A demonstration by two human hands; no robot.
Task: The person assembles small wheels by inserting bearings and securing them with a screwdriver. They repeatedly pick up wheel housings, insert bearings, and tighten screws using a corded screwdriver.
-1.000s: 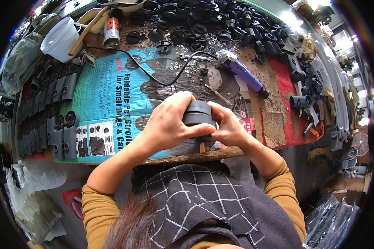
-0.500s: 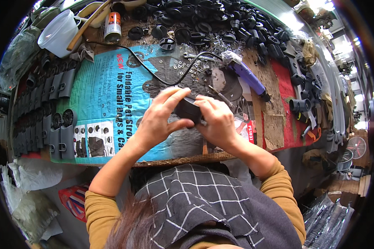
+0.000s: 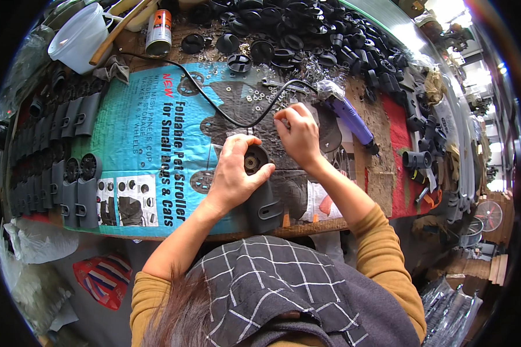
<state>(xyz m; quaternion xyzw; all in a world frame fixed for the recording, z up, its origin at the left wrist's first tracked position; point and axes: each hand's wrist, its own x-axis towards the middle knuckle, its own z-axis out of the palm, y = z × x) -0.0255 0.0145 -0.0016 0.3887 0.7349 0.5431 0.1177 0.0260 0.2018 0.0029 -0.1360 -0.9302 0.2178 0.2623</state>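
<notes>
Head view: left hand point(image 3: 233, 176) wraps a dark grey plastic part point(image 3: 261, 194) at the near edge of the workbench point(image 3: 307, 228). Right hand point(image 3: 295, 133), fingers pinched narrow, touches small metal washers point(image 3: 255, 95) beside a purple tool point(image 3: 350, 118).

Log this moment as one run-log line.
left hand: grips grey plastic part | right hand: fingertips on small washers | purple tool: idle, right

Left hand point(image 3: 234, 176): fingers curled, grip closed, thumb extended rightward.
Right hand point(image 3: 295, 134): fingertips pinched together, set further forward.
Forearms: extended from the lower edge, converging; sleeves ochre.
</notes>
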